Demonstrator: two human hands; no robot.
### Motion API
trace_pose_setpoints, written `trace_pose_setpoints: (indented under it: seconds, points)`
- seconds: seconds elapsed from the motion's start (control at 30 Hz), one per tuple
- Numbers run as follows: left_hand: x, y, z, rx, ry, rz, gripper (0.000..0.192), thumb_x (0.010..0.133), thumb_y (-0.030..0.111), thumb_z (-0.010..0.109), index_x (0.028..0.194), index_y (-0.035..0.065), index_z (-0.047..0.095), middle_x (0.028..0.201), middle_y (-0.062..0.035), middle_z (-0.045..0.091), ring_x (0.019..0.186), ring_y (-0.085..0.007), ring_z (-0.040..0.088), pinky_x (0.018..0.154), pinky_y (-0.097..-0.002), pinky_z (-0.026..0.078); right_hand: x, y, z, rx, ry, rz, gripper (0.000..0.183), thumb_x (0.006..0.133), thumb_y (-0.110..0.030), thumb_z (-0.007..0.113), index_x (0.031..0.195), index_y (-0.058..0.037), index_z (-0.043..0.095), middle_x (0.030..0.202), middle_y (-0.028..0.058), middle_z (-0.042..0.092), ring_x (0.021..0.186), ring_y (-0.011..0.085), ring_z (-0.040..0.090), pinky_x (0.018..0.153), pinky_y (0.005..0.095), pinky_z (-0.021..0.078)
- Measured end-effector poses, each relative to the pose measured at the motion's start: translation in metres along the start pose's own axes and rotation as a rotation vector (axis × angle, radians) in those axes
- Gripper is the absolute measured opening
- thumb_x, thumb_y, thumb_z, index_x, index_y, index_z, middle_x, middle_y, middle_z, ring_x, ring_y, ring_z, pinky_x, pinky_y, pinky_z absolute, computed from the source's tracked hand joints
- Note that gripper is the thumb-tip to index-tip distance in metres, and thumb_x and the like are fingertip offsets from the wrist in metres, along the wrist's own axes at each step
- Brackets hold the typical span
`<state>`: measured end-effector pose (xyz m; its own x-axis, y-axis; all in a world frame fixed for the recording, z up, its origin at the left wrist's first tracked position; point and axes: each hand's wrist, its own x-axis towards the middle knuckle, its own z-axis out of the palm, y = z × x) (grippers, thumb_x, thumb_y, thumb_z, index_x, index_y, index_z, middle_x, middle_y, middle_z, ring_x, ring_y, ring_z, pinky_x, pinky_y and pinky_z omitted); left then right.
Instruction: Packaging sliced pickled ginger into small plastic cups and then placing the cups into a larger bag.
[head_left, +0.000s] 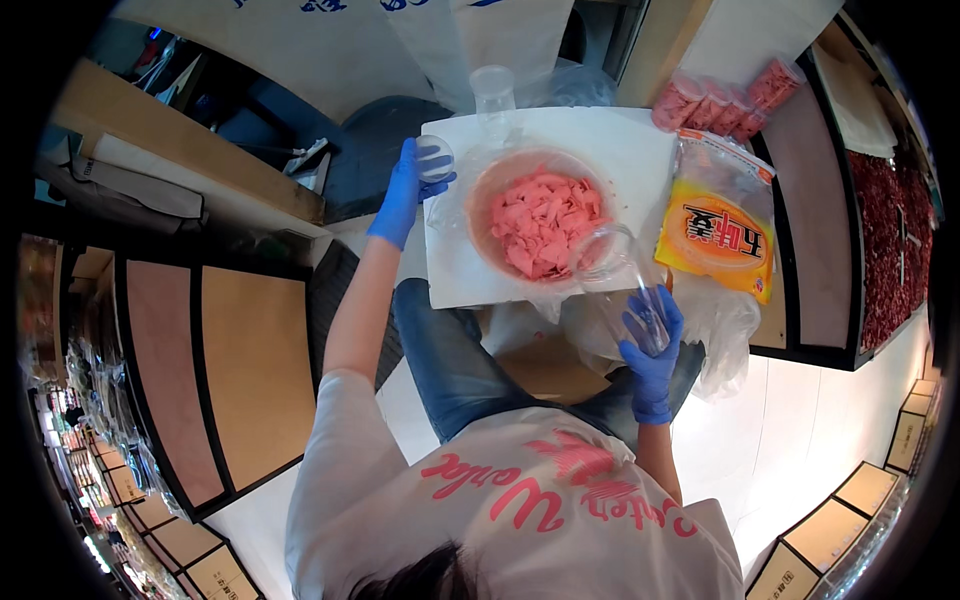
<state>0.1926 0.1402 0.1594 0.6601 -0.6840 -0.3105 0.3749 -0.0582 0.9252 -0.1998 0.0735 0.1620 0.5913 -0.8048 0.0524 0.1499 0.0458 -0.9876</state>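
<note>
In blue gloves, my left hand (411, 191) holds a round clear lid (434, 159) at the left edge of a white board (450, 277). A clear plastic jar (639, 311) is in my right hand (657, 352), tilted with its open mouth towards a round bowl (486, 247). The bowl stands on the board, lined with clear plastic and heaped with pink, thin pieces of food (547, 217). I cannot tell whether the jar's rim touches the bowl. No pink pieces show inside the jar.
Another clear jar (493, 94) stands at the board's far edge. Several jars filled with pink pieces (709, 105) are grouped at the far right. A yellow printed plastic bag (712, 225) lies on the right, above a crumpled clear bag (731, 330). Wooden display cabinets (255, 375) flank both sides.
</note>
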Motion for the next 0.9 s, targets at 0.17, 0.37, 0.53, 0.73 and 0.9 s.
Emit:
trace_pose_setpoints:
  seconds: [0.17,0.37,0.53,0.73,0.9]
  points:
    - [0.094,-0.1,-0.074,0.163,0.196,-0.019,0.04,0.095,0.037,0.045,0.116,0.0052,0.057,0.108,-0.0153,0.064,0.085,-0.0212,0.063,0.076,-0.0304,0.049,-0.015,0.016,-0.011,0.124,0.153,0.105,0.079,0.07,-0.003,0.07,0.139,-0.0071,0.032,0.136,0.0112,0.044,0.122,0.0251,0.047,0.101,0.04,0.0403]
    - [0.1,-0.121,-0.081,0.904,0.281,0.485,0.037,0.089,0.026,0.053,0.115,0.0,0.059,0.109,-0.0233,0.06,0.099,-0.0364,0.059,0.089,-0.0381,0.046,-0.028,0.019,-0.02,0.114,0.173,0.138,0.076,0.072,-0.001,0.068,0.139,-0.0079,0.033,0.136,0.0114,0.044,0.122,0.024,0.047,0.101,0.0383,0.0404]
    - [0.052,-0.065,-0.044,1.062,0.257,0.819,0.045,0.083,0.022,0.062,0.123,0.0044,0.053,0.122,-0.0211,0.052,0.112,-0.0365,0.051,0.096,-0.0394,0.041,-0.019,0.021,-0.024,0.071,0.207,0.187,0.074,0.073,0.0,0.067,0.138,-0.0074,0.033,0.137,0.0118,0.042,0.122,0.0233,0.046,0.101,0.036,0.0403]
    - [-0.045,-0.05,0.063,1.252,-0.396,0.762,0.068,0.071,0.025,0.074,0.131,0.0114,0.045,0.132,-0.0167,0.045,0.118,-0.0353,0.047,0.1,-0.0404,0.039,-0.007,0.021,-0.018,0.1,0.218,0.192,0.072,0.074,-0.001,0.068,0.138,-0.0067,0.033,0.137,0.0117,0.041,0.122,0.0222,0.046,0.1,0.0345,0.0405]
    - [-0.003,-0.064,0.057,1.159,-0.371,0.469,0.073,0.067,0.018,0.075,0.133,0.0128,0.043,0.129,-0.0181,0.047,0.118,-0.0351,0.047,0.098,-0.038,0.041,-0.008,0.019,-0.017,0.121,0.199,0.171,0.072,0.074,0.002,0.069,0.137,-0.0067,0.034,0.137,0.0113,0.041,0.122,0.0216,0.045,0.1,0.0336,0.041]
